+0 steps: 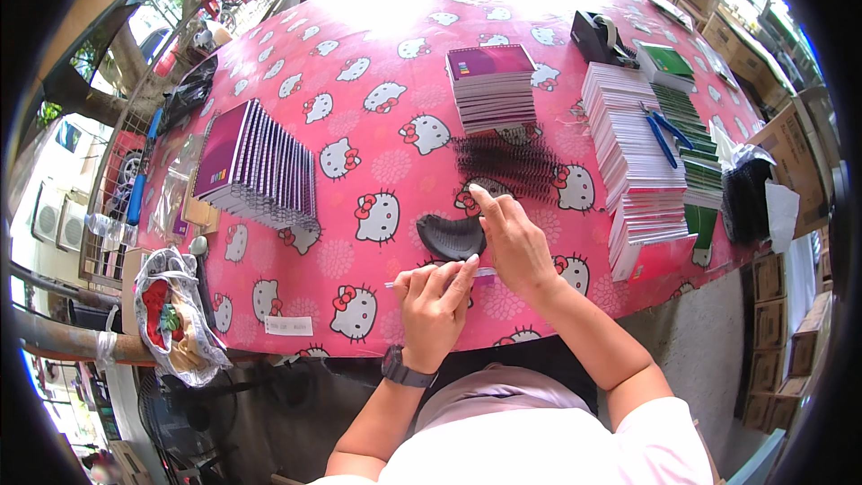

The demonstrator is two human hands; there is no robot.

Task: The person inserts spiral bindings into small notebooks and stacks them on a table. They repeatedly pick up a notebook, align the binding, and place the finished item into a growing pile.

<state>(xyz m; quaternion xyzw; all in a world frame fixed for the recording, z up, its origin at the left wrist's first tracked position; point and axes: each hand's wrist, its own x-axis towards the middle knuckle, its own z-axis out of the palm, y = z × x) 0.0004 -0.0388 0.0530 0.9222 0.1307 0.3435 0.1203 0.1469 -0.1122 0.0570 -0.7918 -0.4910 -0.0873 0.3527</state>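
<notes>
Near the front edge of the table, my left hand is closed on a thin, flat piece with a white and purple edge, seen edge-on. Most of that piece is hidden under the fingers. My right hand is just above and to the right, its fingers bent and drawn together; whatever they pinch is too small to make out. Beside its fingertips a curved, ribbed black piece rests on the table. Farther back lies a bunch of black binding coils, in front of a stack of purple spiral notebooks.
More purple spiral notebooks stand at the left. Tall piles of white page blocks rise at the right, with blue-handled pliers on top. A black tape dispenser sits behind them. A plastic bag hangs off the left corner.
</notes>
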